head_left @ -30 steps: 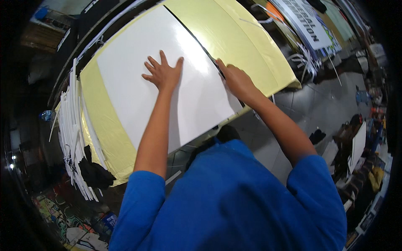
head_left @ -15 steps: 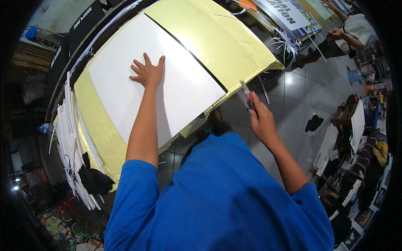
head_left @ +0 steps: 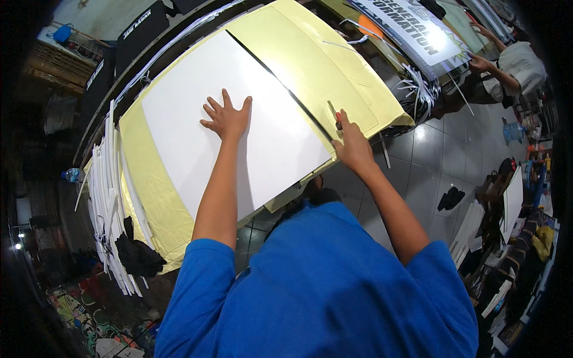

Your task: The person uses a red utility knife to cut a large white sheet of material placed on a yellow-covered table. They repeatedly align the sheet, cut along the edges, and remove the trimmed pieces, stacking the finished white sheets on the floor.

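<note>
A large white sheet (head_left: 280, 146) lies on a table covered in pale yellow (head_left: 325, 74). My left hand (head_left: 228, 122) rests flat on it with the fingers spread. A thin dark strip (head_left: 258, 59) runs along the sheet's right edge. My right hand (head_left: 356, 149) is wrapped round a utility knife (head_left: 339, 120) with a red body, its metal end pointing away from me. This hand is over the table's near edge, by the near end of the dark strip. The fingers hide much of the knife's handle.
Long white strips (head_left: 107, 209) and a black cloth (head_left: 138, 255) are at the table's left end. A printed board (head_left: 412, 36) lies beyond the far right corner, where a co-worker (head_left: 519, 65) stands. Black footwear (head_left: 450, 198) lies on the tiled floor (head_left: 427, 158).
My right hand has brought the knife leftward, from beside the table's near edge to over the yellow surface near the dark strip. My left hand stays flat on the sheet. The view has shifted slightly.
</note>
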Motion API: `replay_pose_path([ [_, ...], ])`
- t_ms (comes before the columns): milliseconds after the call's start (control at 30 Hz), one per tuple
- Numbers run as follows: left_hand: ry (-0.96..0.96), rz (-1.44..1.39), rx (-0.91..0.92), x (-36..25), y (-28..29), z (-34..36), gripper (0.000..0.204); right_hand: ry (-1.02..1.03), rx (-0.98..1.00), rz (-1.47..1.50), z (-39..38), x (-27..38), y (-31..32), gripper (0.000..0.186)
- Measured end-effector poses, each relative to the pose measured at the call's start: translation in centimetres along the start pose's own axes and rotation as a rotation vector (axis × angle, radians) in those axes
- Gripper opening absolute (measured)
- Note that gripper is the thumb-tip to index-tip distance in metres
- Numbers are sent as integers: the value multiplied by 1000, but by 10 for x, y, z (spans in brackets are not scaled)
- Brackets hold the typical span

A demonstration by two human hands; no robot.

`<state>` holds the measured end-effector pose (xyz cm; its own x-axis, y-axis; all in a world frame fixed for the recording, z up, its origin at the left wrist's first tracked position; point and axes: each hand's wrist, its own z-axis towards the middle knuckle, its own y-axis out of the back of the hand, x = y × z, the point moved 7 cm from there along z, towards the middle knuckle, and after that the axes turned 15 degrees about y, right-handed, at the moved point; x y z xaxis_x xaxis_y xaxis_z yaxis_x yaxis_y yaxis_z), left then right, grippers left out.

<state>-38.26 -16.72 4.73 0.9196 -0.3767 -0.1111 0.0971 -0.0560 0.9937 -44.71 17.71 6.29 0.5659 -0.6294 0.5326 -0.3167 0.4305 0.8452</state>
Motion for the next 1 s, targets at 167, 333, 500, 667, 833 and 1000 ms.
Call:
replay_pose_path([
  [167,1,-10,-4,5,1,-1,89,-21,-192,229,11,-23,42,80],
  [333,-7,-37,22,0,5,-2,90,40,-529,1031,43,-48,130,44],
  [500,-20,-55,16,0,3,-1,91,277,-734,1152,21,-30,248,24],
  [667,6,-57,-35,10,-1,7,89,132,-806,837,-101,-45,294,53],
  [833,-15,-229,-114,10,-7,13,86,-150,-888,612,-264,-83,331,61],
  [1000,-99,-669,-214,43,-9,26,83,-175,-947,524,-365,-129,388,62],
])
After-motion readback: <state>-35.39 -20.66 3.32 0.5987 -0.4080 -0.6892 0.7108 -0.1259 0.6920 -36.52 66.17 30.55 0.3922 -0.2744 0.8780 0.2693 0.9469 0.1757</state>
